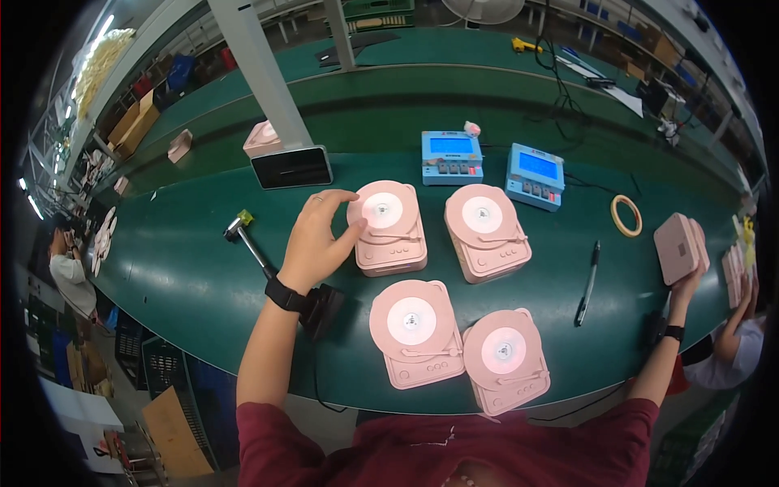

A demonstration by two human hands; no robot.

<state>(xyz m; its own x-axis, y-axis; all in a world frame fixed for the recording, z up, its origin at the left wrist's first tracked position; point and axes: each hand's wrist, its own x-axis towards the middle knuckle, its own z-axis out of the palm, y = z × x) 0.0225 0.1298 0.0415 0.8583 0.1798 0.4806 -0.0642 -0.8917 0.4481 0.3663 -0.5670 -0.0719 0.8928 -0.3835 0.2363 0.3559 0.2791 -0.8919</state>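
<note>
My left hand [324, 231] is at the left side of a pink toy record player [398, 256]. Its thumb and forefinger are apart in a wide curve, the tips at the edge of the round platter. Far to the right, my right hand [688, 284] grips another pink record player [676, 250] from below, tilted so a flat face shows. A third player [491, 264] stands right of the first. Two more, one nearer left [426, 369] and one nearer right [507, 398], lie close together by the table's front edge. The platters have pale, shiny centres.
Two blue devices with lit screens [451, 146] [535, 166] stand behind the players. A black-screened device [292, 168] leans by a grey post [260, 73]. A pen [590, 284], a tape roll [626, 216] and a metal-shafted tool [254, 247] lie about. Another person's hand [745, 288] is at far right.
</note>
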